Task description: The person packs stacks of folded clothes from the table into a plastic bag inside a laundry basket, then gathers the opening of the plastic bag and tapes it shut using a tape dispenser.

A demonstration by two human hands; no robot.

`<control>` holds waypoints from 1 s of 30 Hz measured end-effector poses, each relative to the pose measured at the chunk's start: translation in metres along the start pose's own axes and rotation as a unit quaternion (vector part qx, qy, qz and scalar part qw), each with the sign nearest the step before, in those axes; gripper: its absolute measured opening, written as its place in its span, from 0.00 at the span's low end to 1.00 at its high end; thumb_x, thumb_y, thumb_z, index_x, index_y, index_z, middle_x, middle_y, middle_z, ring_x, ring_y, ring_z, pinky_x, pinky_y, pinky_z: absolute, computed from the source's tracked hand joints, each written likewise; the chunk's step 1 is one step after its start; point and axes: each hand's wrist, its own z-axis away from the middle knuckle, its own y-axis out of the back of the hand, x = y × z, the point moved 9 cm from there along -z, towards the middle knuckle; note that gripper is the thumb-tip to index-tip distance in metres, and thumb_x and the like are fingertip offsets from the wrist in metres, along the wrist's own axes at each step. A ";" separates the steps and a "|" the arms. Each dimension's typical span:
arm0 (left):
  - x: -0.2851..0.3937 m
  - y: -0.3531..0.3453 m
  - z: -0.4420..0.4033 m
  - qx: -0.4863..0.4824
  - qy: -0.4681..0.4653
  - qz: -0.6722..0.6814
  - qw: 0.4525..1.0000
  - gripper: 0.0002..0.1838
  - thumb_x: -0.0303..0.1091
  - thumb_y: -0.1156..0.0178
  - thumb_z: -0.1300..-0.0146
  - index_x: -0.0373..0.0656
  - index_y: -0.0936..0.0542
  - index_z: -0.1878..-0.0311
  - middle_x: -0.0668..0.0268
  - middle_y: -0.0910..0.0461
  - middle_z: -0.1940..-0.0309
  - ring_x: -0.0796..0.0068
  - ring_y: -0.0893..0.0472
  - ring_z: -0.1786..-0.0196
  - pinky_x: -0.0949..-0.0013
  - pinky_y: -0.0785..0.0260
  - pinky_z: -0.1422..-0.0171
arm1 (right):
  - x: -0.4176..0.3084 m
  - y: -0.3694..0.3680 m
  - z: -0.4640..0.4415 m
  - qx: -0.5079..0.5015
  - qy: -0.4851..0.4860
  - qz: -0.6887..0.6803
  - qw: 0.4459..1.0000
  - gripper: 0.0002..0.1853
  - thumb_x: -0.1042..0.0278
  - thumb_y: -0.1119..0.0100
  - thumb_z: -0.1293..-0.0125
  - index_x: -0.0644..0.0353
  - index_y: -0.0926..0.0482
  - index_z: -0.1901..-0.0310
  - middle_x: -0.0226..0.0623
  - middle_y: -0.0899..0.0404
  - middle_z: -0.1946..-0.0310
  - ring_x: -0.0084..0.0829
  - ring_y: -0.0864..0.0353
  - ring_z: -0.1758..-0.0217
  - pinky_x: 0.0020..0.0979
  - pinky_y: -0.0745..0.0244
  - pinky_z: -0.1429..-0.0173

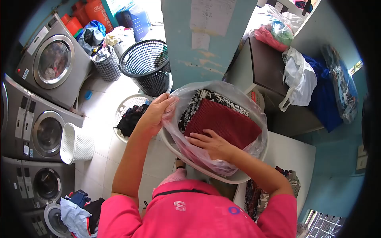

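A clear plastic bag (183, 92) lines a pale laundry basket (168, 146) in front of me. Inside lies a folded maroon cloth (228, 123) with ribbed texture, on top of black-and-white patterned fabric (189, 113). My left hand (158, 113) is closed on the bag's rim at the left side. My right hand (212, 144) rests with spread fingers on the near part of the maroon cloth, inside the bag. What lies beneath the top cloths is hidden.
Several front-loading washing machines (81, 59) line the left. A black basket (145, 73), a white basket with dark clothes (119, 115) and a white bin (77, 144) stand on the floor. Folded clothes (258, 194) lie on the white table (295, 158); a dark-topped cabinet (268, 67) stands at right.
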 end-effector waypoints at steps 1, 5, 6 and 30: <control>0.004 0.002 -0.003 -0.006 -0.004 -0.009 1.000 0.05 0.34 0.50 0.35 0.45 0.28 0.61 0.79 0.39 0.82 0.91 0.44 0.87 0.85 0.52 0.82 | 0.005 0.015 -0.008 -0.002 -0.002 0.002 1.000 0.29 0.60 0.48 0.49 0.52 0.35 0.42 0.33 0.41 0.37 0.30 0.45 0.32 0.42 0.50 0.34; 0.004 -0.007 -0.003 -0.004 0.019 0.003 1.000 0.05 0.34 0.50 0.36 0.45 0.28 0.60 0.79 0.40 0.83 0.91 0.44 0.87 0.84 0.53 0.83 | 0.047 0.056 -0.062 0.103 -0.074 -0.020 0.992 0.17 0.63 0.46 0.50 0.53 0.25 0.55 0.36 0.27 0.53 0.33 0.32 0.46 0.39 0.42 0.42; 0.004 -0.008 -0.004 0.009 0.012 0.001 1.000 0.05 0.34 0.50 0.36 0.45 0.29 0.59 0.79 0.40 0.83 0.91 0.45 0.87 0.84 0.53 0.83 | 0.063 0.035 -0.079 0.019 -0.107 -0.002 0.994 0.16 0.59 0.47 0.49 0.52 0.23 0.57 0.36 0.25 0.55 0.33 0.32 0.46 0.39 0.43 0.41; 0.029 -0.005 0.018 -0.033 -0.032 -0.070 0.997 0.07 0.30 0.58 0.31 0.41 0.31 0.56 0.78 0.44 0.83 0.91 0.47 0.82 0.84 0.56 0.81 | 0.094 -0.068 -0.073 -0.374 -0.347 -0.220 0.832 0.23 0.46 0.49 0.47 0.46 0.22 0.52 0.40 0.27 0.49 0.42 0.32 0.43 0.42 0.42 0.38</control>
